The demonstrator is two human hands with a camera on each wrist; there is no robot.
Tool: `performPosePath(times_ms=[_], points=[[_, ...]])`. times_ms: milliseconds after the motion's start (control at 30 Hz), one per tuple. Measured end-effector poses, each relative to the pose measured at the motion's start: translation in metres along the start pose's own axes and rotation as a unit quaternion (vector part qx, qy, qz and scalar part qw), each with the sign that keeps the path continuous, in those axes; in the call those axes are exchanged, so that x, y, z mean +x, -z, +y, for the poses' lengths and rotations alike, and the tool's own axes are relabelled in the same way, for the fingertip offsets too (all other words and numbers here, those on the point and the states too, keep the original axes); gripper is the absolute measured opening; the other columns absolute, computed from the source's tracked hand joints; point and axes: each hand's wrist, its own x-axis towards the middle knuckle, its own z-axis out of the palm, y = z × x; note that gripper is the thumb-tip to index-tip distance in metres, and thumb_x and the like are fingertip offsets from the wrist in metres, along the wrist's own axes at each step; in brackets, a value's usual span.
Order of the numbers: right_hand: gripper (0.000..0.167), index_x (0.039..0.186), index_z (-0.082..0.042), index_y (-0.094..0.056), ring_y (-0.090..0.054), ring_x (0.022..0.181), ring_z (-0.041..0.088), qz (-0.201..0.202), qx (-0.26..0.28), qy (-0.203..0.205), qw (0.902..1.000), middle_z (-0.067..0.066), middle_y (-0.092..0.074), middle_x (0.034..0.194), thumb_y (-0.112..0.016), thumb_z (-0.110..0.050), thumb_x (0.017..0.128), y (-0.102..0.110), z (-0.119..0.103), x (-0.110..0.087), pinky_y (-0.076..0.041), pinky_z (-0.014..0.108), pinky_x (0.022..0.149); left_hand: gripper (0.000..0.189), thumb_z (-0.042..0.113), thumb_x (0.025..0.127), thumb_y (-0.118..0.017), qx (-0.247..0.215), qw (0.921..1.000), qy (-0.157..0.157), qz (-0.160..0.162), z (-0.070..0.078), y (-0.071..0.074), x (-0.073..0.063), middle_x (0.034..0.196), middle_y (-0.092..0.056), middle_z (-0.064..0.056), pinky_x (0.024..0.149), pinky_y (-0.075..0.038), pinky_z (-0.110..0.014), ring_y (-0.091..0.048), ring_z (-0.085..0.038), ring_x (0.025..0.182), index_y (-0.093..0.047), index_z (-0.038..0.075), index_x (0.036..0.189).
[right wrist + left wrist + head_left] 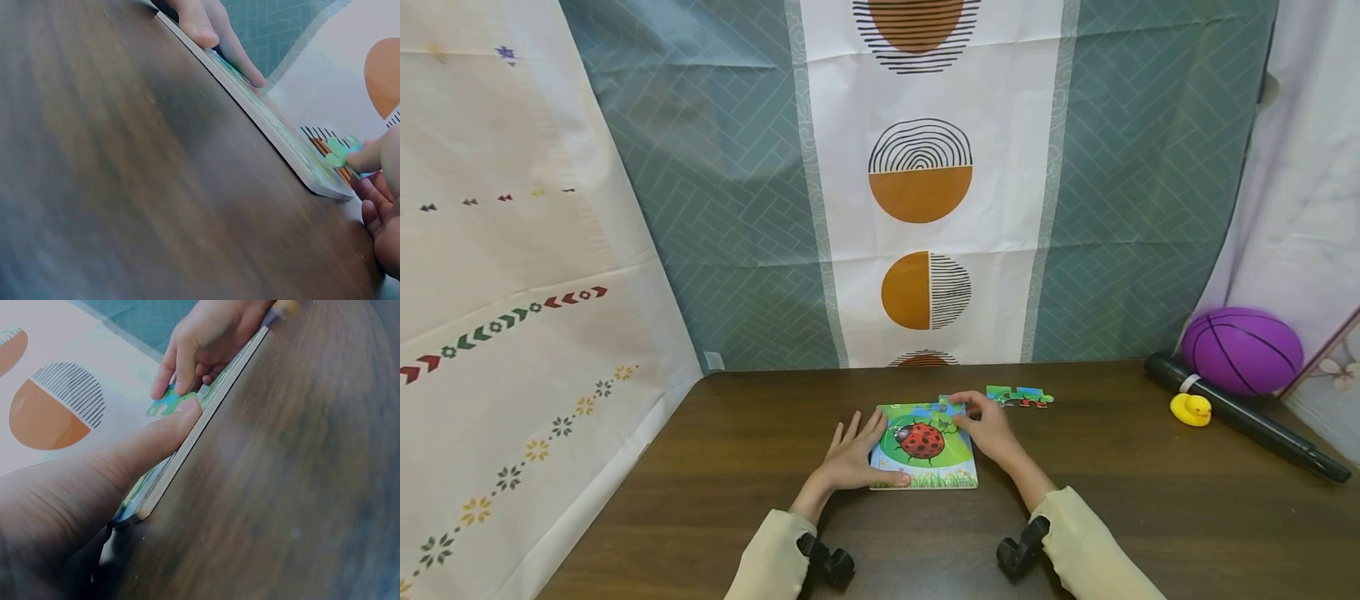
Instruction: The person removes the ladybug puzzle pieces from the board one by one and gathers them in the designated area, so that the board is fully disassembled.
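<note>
A square ladybug jigsaw board (pixel 943 479) lies on the table in the head view, its ladybug picture (pixel 921 441) in the middle. My left hand (pixel 853 458) rests on the board's left side, fingers straight and spread, with the thumb (pixel 178 422) pressing the near edge. Between thumb and fingertips, my right hand (pixel 988 429) pinches a green and blue puzzle piece (pixel 336 152) over the board's upper right corner. In the left wrist view the piece (pixel 169 400) shows tilted above the board's surface.
Beyond the right hand lie loose puzzle pieces (pixel 1018 396) in green, blue and red. Farther right are a yellow rubber duck (pixel 1191 409), a long black tube (pixel 1247 417) and a purple ball (pixel 1243 351). Patterned cloths (pixel 737 208) hang behind the brown table (pixel 760 417).
</note>
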Motion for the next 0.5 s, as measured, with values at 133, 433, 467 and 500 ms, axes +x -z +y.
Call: performPosePath(times_ms=[133,433,467,500], points=[[0.027,0.12,-0.003,-0.064,-0.047,0.082,0.018,0.009,0.006,-0.005,0.9999,0.019,-0.062,0.113,-0.062,-0.001,0.093,0.006,-0.001,0.0,-0.04,0.027,0.068,0.114,0.067,0.072,-0.073,-0.001,1.0,0.0,0.003,0.001,0.001,-0.001,0.166,-0.01,-0.006,0.119,0.002,-0.064,0.002,-0.041,0.153,-0.02,0.013,0.157],[0.03,0.124,-0.001,-0.061,-0.051,0.092,0.018,0.029,0.007,-0.011,0.9995,0.02,-0.063,0.117,-0.061,-0.005,0.094,0.03,0.007,-0.001,-0.042,0.024,0.074,0.113,0.066,0.072,-0.074,-0.002,1.0,-0.003,0.004,0.001,0.001,-0.002,0.166,-0.01,-0.007,0.119,0.002,-0.065,0.001,-0.042,0.152,-0.02,0.013,0.157],[0.03,0.124,-0.001,-0.06,-0.05,0.089,0.016,0.034,0.006,-0.011,0.9993,0.019,-0.064,0.112,-0.061,-0.006,0.095,0.034,0.008,-0.001,-0.041,0.023,0.072,0.113,0.065,0.072,-0.074,-0.002,1.0,-0.003,0.004,0.001,0.001,-0.002,0.166,-0.01,-0.007,0.119,0.002,-0.065,0.001,-0.042,0.152,-0.02,0.012,0.157],[0.031,0.125,-0.001,-0.059,-0.049,0.086,0.016,0.039,0.005,-0.011,0.9992,0.018,-0.064,0.107,-0.061,-0.006,0.095,0.038,0.01,-0.001,-0.041,0.023,0.07,0.113,0.065,0.073,-0.074,-0.002,1.0,-0.003,0.004,0.001,0.001,-0.002,0.166,-0.01,-0.007,0.119,0.002,-0.065,0.002,-0.041,0.152,-0.02,0.012,0.157]])
